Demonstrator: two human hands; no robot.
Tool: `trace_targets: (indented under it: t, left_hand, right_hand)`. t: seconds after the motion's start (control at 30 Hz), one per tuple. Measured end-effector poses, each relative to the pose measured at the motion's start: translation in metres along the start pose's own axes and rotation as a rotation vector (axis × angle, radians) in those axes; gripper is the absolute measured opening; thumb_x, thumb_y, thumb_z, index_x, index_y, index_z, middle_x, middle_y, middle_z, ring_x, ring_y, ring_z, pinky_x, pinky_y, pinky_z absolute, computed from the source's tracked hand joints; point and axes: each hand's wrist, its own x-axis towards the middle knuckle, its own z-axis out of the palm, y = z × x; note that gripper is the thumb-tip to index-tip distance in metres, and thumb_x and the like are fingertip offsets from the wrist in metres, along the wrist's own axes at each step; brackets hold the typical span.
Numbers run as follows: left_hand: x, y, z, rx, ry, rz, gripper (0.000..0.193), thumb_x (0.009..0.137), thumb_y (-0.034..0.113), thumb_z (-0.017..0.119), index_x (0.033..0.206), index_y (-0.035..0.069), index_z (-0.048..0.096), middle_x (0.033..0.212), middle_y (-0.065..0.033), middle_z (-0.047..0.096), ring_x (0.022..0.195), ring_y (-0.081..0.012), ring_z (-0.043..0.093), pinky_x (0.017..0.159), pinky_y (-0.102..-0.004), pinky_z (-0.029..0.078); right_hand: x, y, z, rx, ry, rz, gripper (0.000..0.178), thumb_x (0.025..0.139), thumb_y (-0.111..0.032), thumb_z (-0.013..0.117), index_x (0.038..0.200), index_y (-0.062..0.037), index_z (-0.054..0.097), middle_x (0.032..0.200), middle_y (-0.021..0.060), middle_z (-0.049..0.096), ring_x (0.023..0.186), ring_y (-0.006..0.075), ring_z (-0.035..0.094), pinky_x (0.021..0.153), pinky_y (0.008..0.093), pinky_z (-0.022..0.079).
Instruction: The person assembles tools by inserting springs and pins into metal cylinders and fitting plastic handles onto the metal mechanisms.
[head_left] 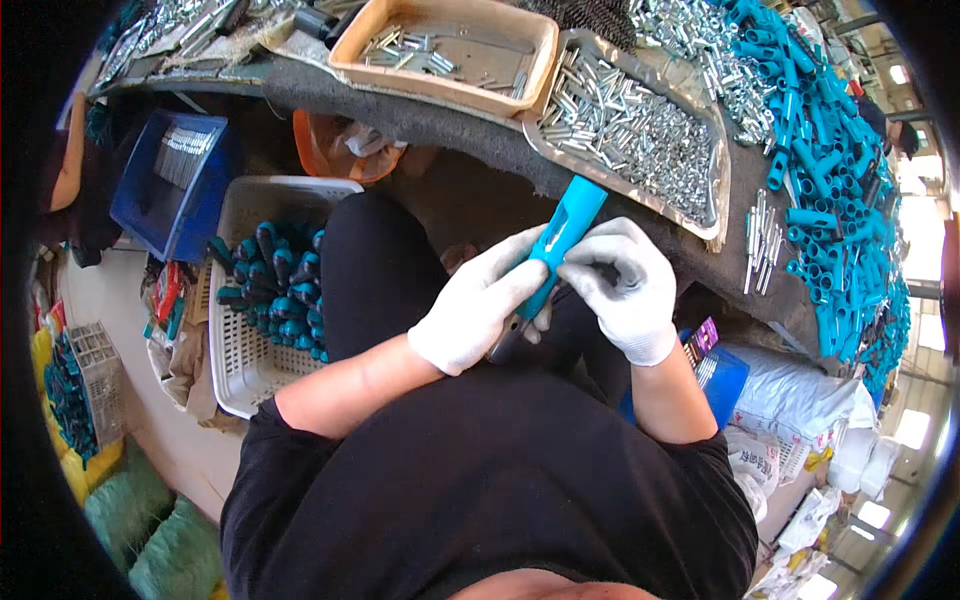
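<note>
A teal plastic tube with a long slot in its side slants up and away over my lap. My left hand, in a white glove, is closed round its lower part, with the thumb along the side. A dark, shiny part shows below the left hand, partly hidden by it. My right hand, also white-gloved, is at the tube's right side with thumb and fingers curled together. Whatever is pinched between those fingertips is too small to make out.
On the bench ahead are a shallow beige tray of pins, a tray heaped with small metal parts, and piled teal tubes. Left of my leg stands a white basket of teal-and-black handles, near a blue bin.
</note>
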Motion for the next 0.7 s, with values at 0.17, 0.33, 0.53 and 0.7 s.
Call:
trace_targets:
  t: [0.17,0.33,0.53,0.7]
  left_hand:
    - [-0.005,0.000,0.003,0.148,0.013,0.054,0.049,0.098,0.023,0.048,0.140,0.002,0.036,0.095,-0.0053,0.057,0.075,-0.0101,0.056,0.065,-0.0250,0.049]
    - [-0.007,0.000,0.005,0.128,0.003,0.049,0.048,0.098,0.021,0.047,0.140,0.002,0.036,0.101,-0.0047,0.055,0.079,-0.0094,0.055,0.068,-0.0243,0.047]
    - [-0.006,0.004,0.004,0.297,-0.059,0.070,0.049,0.097,0.022,0.050,0.139,0.002,0.037,0.092,-0.0020,0.057,0.079,-0.0086,0.053,0.070,-0.0239,0.047]
    - [-0.007,0.012,0.005,0.197,-0.079,-0.003,0.050,0.095,0.024,0.052,0.137,0.001,0.039,0.094,-0.0026,0.057,0.080,-0.0089,0.054,0.071,-0.0241,0.047]
  right_hand:
    - [-0.008,0.010,0.007,0.133,0.078,0.019,0.015,0.074,0.002,0.074,0.087,-0.0033,0.069,0.087,0.0068,0.058,0.077,0.0138,0.059,0.067,0.0243,0.047]
    - [-0.012,0.012,0.005,0.164,0.046,0.011,0.018,0.075,0.002,0.074,0.089,-0.0024,0.065,0.087,0.0057,0.057,0.078,0.0128,0.058,0.070,0.0242,0.047]
    - [-0.014,0.019,0.005,0.768,0.041,0.413,0.043,0.072,-0.006,0.079,0.105,-0.0012,0.052,0.093,0.0034,0.057,0.088,0.0110,0.056,0.083,0.0269,0.047]
    - [-0.006,0.017,-0.003,0.710,-0.057,0.423,0.051,0.069,-0.013,0.083,0.109,-0.0028,0.052,0.098,0.0046,0.057,0.092,0.0130,0.056,0.087,0.0294,0.046]
